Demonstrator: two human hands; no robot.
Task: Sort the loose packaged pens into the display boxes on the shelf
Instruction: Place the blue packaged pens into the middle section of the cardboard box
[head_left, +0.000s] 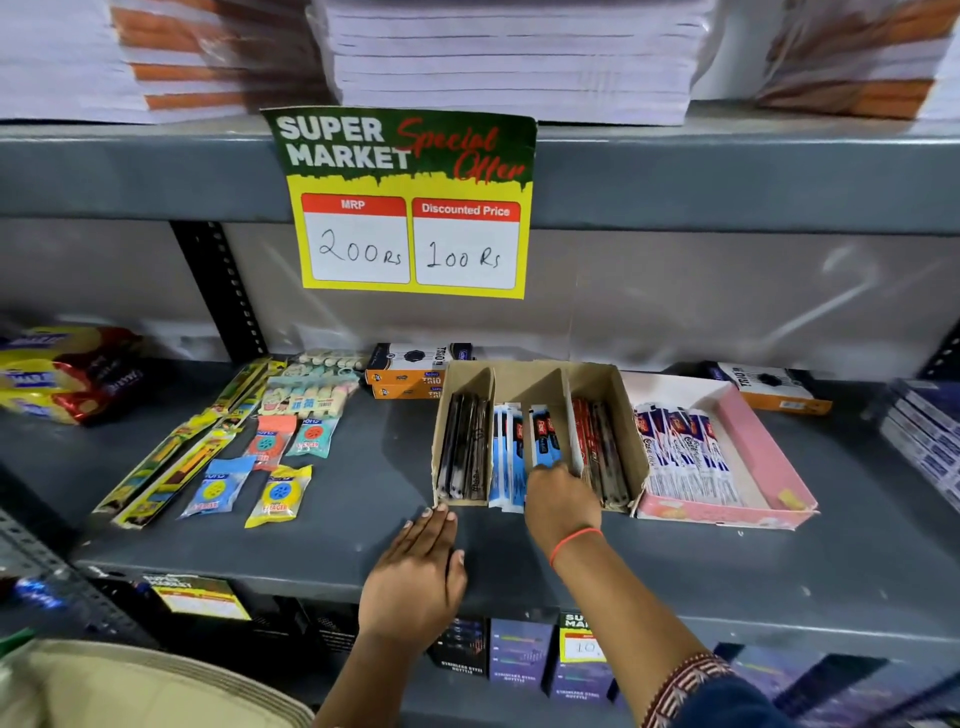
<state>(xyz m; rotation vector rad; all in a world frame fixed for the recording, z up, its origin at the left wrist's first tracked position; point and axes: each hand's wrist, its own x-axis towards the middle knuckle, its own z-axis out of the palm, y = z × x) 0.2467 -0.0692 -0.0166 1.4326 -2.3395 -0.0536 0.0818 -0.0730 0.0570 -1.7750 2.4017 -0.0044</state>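
Note:
A brown cardboard display box (608, 382) with three compartments stands on the grey shelf (363, 499). Its left compartment holds black pen packs (465, 449), the middle one blue pen packs (511, 452), the right one red pen packs (597, 447). My right hand (561, 501) reaches into the middle compartment and grips an upright blue pen pack (544, 436) at its lower end. My left hand (415, 577) lies flat on the shelf, fingers together, fingertips at the box's front left corner. To the right, a pink display box (763, 447) holds white and purple pen packs (685, 452).
Left of the box lie long yellow packs (176, 457), eraser packs and small round-toy packets (278, 496). Orange and black boxes (410, 371) stand behind. A price sign (410, 202) hangs from the upper shelf. Snack packets (62, 374) sit far left.

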